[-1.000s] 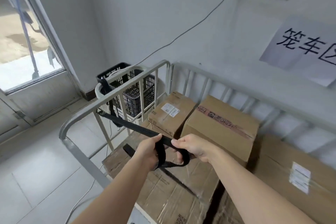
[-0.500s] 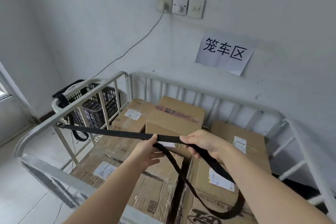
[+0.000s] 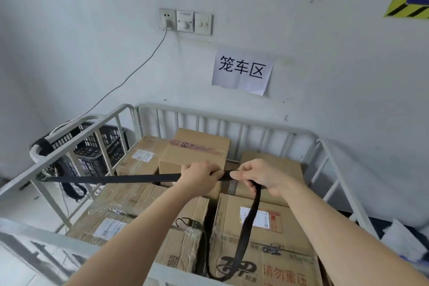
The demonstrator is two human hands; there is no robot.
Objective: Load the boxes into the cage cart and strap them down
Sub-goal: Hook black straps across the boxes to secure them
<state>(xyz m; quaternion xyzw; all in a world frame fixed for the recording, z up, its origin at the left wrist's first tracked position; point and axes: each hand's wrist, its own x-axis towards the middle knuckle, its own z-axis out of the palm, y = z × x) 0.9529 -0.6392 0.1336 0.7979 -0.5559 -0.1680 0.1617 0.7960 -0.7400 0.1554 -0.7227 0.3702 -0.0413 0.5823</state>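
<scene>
Between left grip [image 3: 199,177] and right grip [image 3: 260,176], strap [image 3: 139,178] above boxes [image 3: 195,146].

Both hands [image 3: 234,179] on black strap [image 3: 111,179]

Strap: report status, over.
Left hand, right hand both grip strap. Taut from cart's left rail, above loaded boxes. Tail hangs loose; nothing in the way.
</scene>
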